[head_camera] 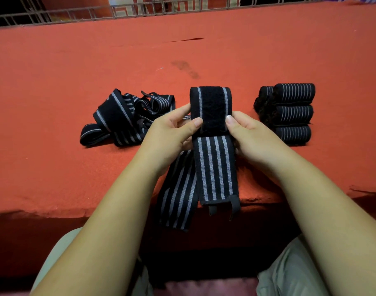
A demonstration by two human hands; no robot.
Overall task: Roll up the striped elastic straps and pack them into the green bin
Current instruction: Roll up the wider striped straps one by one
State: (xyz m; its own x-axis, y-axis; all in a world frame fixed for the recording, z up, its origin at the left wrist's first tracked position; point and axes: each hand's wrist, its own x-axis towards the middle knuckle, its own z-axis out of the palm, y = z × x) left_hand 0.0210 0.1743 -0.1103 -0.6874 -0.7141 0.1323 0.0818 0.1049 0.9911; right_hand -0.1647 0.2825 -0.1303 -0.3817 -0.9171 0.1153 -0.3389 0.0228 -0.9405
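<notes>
- With left hand (170, 133) and right hand (253, 133), gripping one striped strap (214, 167) by its edges, thumbs beside the fuzzy fastener patch (211, 107); held just above the near edge of the table (75, 60), tail hanging over it.
- Not yet rolled; probably the very start of a roll.
- Done, by the look of it: three rolled straps (294, 112) stacked right of the hands.
- Left to do: a loose tangle of straps (123, 118) left of the hands, plus all the packing.
- No sight of the green bin; number of straps in the tangle hard to tell; fingers behind the strap hidden.
</notes>
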